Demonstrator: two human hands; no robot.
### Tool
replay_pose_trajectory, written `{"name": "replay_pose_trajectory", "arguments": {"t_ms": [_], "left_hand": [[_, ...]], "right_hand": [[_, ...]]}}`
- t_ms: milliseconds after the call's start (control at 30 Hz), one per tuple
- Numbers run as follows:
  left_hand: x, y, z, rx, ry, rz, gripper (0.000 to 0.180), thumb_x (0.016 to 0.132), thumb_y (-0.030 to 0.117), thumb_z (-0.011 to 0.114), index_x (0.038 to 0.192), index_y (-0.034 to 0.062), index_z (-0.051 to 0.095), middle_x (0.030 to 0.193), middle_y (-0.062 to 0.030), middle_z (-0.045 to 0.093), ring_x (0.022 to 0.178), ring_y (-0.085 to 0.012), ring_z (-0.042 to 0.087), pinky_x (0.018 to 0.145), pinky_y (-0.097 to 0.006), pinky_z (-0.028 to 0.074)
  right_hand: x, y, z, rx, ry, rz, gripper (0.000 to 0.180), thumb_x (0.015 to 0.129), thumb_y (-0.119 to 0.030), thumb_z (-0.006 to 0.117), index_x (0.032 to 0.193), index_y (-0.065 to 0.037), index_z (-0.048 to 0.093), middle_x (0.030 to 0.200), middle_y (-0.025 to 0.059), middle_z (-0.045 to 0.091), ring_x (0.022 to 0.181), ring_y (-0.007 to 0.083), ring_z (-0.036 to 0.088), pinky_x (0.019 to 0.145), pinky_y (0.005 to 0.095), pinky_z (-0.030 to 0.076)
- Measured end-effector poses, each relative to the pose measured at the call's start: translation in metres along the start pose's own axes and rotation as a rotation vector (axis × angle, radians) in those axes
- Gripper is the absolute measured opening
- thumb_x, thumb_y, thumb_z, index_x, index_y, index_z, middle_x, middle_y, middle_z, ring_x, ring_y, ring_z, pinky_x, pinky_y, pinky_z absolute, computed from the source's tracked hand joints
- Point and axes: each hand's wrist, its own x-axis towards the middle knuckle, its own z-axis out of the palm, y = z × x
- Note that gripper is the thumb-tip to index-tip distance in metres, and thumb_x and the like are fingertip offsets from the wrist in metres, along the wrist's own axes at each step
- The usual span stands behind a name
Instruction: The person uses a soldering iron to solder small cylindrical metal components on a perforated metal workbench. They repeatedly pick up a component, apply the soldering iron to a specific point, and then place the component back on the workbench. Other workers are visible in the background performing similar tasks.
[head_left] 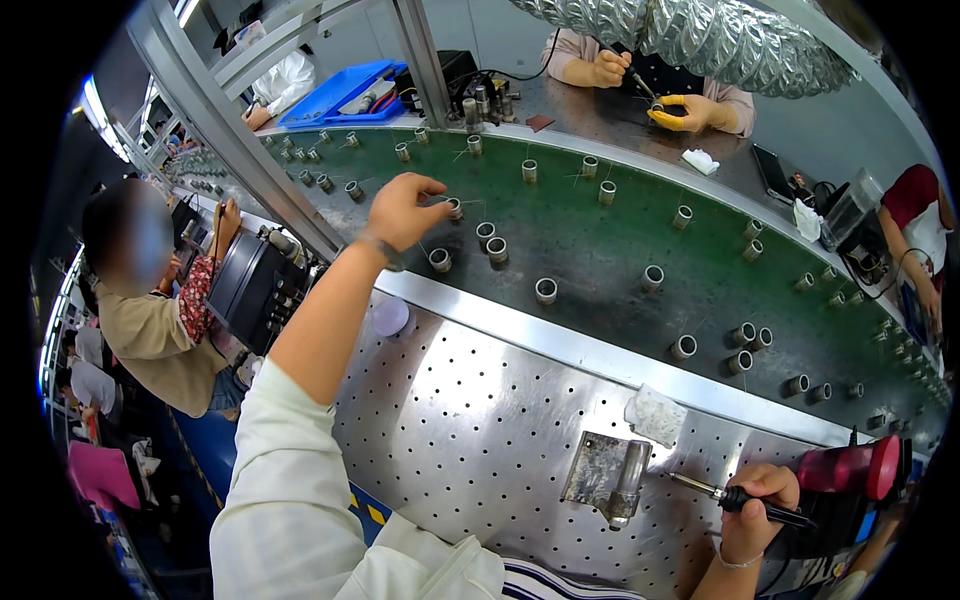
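My left hand [408,212] reaches over the green conveyor belt [590,240]. Its thumb and forefinger stand apart beside a small metal cylinder [455,209]; whether they touch it I cannot tell. More short, hollow metal cylinders stand on the belt, among them a pair [497,250] just right of the hand, some with thin wires. In my right hand [756,508] is a soldering iron [705,487], gripped by its black handle, tip pointing left. That tip is close to a metal holder [598,470] with a shiny cylindrical piece [630,478] lying on its plate.
A perforated metal worktop [460,400] borders the belt's raised metal edge [520,325]. On it are a white pad [655,415] and a round lilac lid [390,317]. A red reel [850,468] stands at right. A metal post [235,130] rises left. Across, a person's yellow-covered fingers [682,113] work.
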Motion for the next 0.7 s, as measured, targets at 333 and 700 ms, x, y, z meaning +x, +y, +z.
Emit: {"name": "replay_pose_trajectory", "arguments": {"t_ms": [333,700], "left_hand": [[-0.058,0.020,-0.011,0.033,-0.203,0.019,0.030,0.069,0.014,0.074,0.096,0.0054,0.068,0.094,-0.0108,0.063,0.085,-0.0261,0.060,0.077,-0.034,0.048],[-0.037,0.059,0.003,-0.106,-0.016,0.138,0.030,0.070,0.009,0.069,0.097,0.0015,0.059,0.088,-0.0116,0.059,0.082,-0.0236,0.058,0.073,-0.032,0.048]], "right_hand": [[-0.001,-0.002,0.003,0.001,-0.029,-0.001,0.031,0.074,-0.020,0.076,0.079,0.000,0.053,0.065,0.0090,0.055,0.044,0.0114,0.052,0.040,0.0202,0.042],[-0.002,-0.007,-0.001,0.008,-0.047,0.011,0.028,0.075,-0.017,0.075,0.080,0.001,0.054,0.068,0.0095,0.057,0.046,0.0121,0.053,0.041,0.0209,0.043]]}}
